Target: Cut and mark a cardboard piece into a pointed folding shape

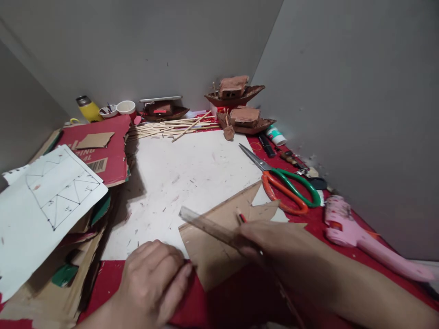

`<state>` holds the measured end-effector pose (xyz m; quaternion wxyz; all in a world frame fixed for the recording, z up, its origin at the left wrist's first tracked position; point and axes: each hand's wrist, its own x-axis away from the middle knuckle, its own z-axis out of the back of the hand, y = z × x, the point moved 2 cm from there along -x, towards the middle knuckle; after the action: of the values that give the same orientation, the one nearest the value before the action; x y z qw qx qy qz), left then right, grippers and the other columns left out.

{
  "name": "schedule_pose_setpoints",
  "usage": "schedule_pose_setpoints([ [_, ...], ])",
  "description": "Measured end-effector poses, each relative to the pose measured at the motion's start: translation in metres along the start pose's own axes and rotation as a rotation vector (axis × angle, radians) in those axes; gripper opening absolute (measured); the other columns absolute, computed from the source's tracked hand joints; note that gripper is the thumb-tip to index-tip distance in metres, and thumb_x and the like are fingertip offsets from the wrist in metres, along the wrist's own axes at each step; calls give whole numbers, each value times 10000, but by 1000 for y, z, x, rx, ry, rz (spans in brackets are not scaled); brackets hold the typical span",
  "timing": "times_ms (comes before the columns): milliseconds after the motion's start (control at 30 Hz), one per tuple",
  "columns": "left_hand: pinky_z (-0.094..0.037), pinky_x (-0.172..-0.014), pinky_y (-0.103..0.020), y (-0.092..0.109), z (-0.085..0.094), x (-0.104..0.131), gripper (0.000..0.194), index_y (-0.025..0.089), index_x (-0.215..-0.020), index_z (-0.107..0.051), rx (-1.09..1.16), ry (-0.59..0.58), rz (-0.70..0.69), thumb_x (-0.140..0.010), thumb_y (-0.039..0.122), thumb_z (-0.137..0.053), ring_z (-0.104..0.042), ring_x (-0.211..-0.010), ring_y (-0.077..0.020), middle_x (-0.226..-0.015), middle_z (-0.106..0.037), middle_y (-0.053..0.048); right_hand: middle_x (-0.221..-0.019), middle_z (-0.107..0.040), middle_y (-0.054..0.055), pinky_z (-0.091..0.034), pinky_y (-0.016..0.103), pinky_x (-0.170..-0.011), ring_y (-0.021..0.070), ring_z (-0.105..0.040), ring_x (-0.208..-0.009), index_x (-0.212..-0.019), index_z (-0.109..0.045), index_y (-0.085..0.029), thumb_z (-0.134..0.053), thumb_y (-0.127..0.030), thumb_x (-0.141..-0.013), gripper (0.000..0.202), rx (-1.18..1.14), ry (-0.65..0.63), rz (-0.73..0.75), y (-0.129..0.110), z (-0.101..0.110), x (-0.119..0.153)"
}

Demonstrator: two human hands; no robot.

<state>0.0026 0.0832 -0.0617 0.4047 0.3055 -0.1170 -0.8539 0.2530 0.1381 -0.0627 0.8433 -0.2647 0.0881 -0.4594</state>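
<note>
Cardboard (211,256) — beneath right hand (262,240), just beside left hand (152,278).

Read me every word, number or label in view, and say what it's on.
"PING": on the red cardboard
"4L" or "AL", unclear which: just below
Larger lettering above: partly hidden by a cardboard scrap
Barcode: any digits too small
Sketch sheet: handwriting too small
Black marker, green-and-white bottle: too blurred
</note>
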Motion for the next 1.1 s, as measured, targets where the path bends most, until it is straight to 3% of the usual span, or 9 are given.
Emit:
schedule_pose_setpoints([
  [100, -503, -578, -314, 8, -5, 1, 126, 139, -1001, -625, -15, -72, -105, -877, 154, -610, -624, -687, -195, -818, -693, -79, -633, -600, -5, -384, 235, -506, 147, -547, -554, -712, -527, -223, -489, -260, -917, 211, -51, 187, -33, 4, 12, -4],
  [200, -547, -630, -355, 11, -12, 0, 207, 126, -1052, -612, -70, -174, -124, -890, 254, -628, -642, -760, -228, -946, -704, -119, -621, -576, -16, -392, 228, -498, 132, -526, -520, -757, -508, -227, -483, -291, -932, 187, -114, 342, 0, 3, 23, -4],
  [433, -578, -697, -422, 13, -17, -2, 342, 101, -1128, -598, -183, -296, -123, -881, 333, -647, -640, -823, -265, -1036, -690, -156, -582, -544, -24, -387, 217, -475, 123, -508, -496, -731, -506, -222, -472, -287, -942, 224, -134, 343, 47, -2, 22, -6],
  [500, -582, -718, -434, 13, -17, -1, 355, 89, -1146, -598, -213, -281, -126, -886, 327, -638, -642, -847, -273, -1057, -689, -165, -593, -551, -23, -393, 213, -481, 122, -510, -505, -743, -519, -219, -472, -284, -944, 216, -119, 354, 52, -2, 22, -7],
  [600, -584, -763, -441, 10, -18, 2, 304, 76, -1179, -600, -264, -222, -129, -898, 190, -589, -645, -898, -277, -1098, -692, -170, -599, -558, -23, -392, 204, -480, 116, -506, -508, -741, -524, -218, -483, -267, -938, 207, -113, 381, 70, -2, 24, -8],
  [800, -575, -807, -487, -5, -21, 9, 404, 59, -1261, -583, -373, -202, -122, -861, 52, -535, -630, -1007, -316, -1240, -671, -182, -613, -575, -27, -400, 194, -479, 106, -514, -506, -771, -541, -216, -492, -242, -935, 173, -143, 459, 81, 1, 26, -8],
  [967, -598, -735, -442, -10, -18, 6, 345, 82, -1196, -633, -394, -135, -131, -866, 81, -534, -658, -937, -291, -1193, -708, -160, -652, -577, -23, -406, 211, -491, 122, -538, -542, -812, -537, -227, -483, -250, -950, 149, -145, 529, 55, 4, 25, -10],
  [1100, -610, -731, -429, -9, -16, 2, 327, 99, -1175, -644, -411, -90, -117, -865, 118, -543, -676, -927, -282, -1169, -717, -166, -747, -631, 26, -451, 269, -569, 175, -601, -646, -852, -550, -226, -422, -306, -978, 196, -86, 510, -23, 19, 26, -17],
])
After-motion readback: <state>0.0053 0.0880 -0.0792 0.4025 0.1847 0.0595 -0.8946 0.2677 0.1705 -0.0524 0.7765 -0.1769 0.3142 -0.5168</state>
